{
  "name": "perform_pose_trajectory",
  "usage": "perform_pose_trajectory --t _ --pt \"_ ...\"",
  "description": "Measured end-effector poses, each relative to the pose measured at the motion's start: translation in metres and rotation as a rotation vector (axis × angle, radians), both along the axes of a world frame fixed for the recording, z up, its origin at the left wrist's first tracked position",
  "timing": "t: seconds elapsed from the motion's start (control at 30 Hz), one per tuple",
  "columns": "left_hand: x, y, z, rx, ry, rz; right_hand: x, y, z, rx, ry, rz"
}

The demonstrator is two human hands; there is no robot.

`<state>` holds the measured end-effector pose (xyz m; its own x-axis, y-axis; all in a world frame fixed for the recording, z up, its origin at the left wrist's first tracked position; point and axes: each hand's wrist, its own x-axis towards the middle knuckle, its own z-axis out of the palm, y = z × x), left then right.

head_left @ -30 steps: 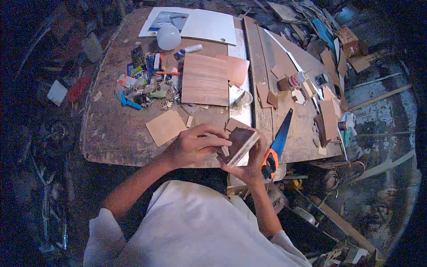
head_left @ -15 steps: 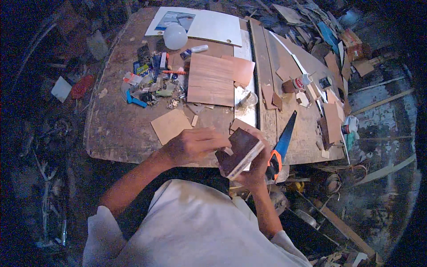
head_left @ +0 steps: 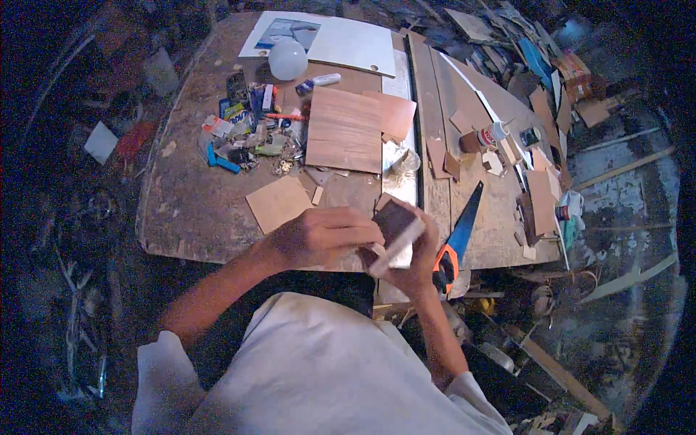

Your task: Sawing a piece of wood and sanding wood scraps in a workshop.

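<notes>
Above the table's front edge, my right hand (head_left: pixel 422 261) grips a dark brown wooden block (head_left: pixel 395 220) with a pale edge, thumb side and fingers wrapped around its right side. My left hand (head_left: pixel 330 235) is closed, its fingertips at the block's left side. Between those fingertips a small pale piece (head_left: pixel 378 249) shows, too small and blurred to name. A square of thin light board (head_left: pixel 279 203) lies beyond my left hand. Right of my right hand rests a handsaw (head_left: pixel 462 228) with an orange and black handle.
On the worktable (head_left: pixel 192 210) lie a larger wood-grain panel (head_left: pixel 344 130), a heap of small odds and ends (head_left: pixel 264 138), a white round container (head_left: pixel 288 59) and a white board (head_left: pixel 351 47). A glue bottle (head_left: pixel 484 136) lies among offcuts (head_left: pixel 540 199) at the right.
The block has tilted in my right hand, so its pale edge faces me more. My left fingertips have shifted slightly right and stay against it.
</notes>
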<state>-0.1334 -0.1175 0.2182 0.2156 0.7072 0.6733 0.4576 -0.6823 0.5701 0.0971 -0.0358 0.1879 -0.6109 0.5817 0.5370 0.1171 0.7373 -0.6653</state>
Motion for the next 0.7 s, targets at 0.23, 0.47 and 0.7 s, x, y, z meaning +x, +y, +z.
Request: perform_pose_trajectory --t 0.23,0.47,0.7 --pt "0.007 -0.001 0.002 0.019 0.007 -0.006 -0.002 0.006 0.026 0.225 -0.044 0.070" --pt "0.005 0.001 -0.003 0.004 0.052 0.007 0.015 0.006 0.015 0.079 -0.074 0.021" --pt "0.008 0.004 0.005 0.023 0.025 -0.028 0.016 -0.001 0.002 -0.080 -0.044 0.031"
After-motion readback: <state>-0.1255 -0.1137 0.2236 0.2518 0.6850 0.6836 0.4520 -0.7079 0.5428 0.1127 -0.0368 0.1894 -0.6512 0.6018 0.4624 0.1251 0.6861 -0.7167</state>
